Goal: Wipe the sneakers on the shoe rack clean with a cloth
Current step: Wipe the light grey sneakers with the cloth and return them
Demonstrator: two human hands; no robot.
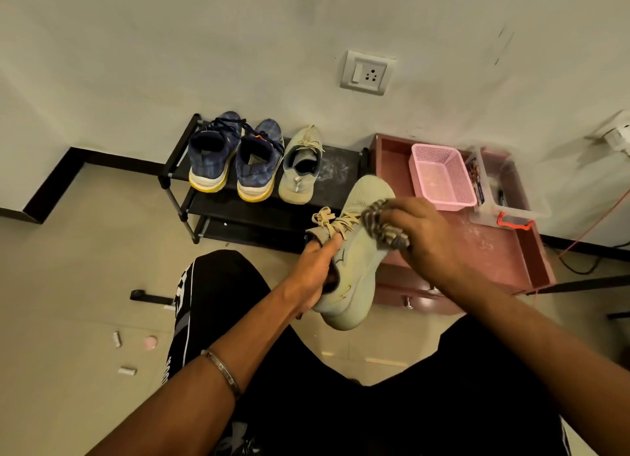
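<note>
Gripping sneaker [358, 251] w/ left hand [315, 271] — right hand [422, 237] fingers [397, 213] clutch cloth [383, 228].

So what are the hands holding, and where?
The left hand grips the pale sneaker at its heel opening. The right hand holds a striped cloth bunched in its fingers, against the sneaker's upper.

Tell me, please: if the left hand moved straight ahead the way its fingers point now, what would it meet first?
The left hand grips the grey sneaker at its collar, fingers pointing toward the laces. Beyond them probably comes the shoe rack, though depth is unclear.
</note>
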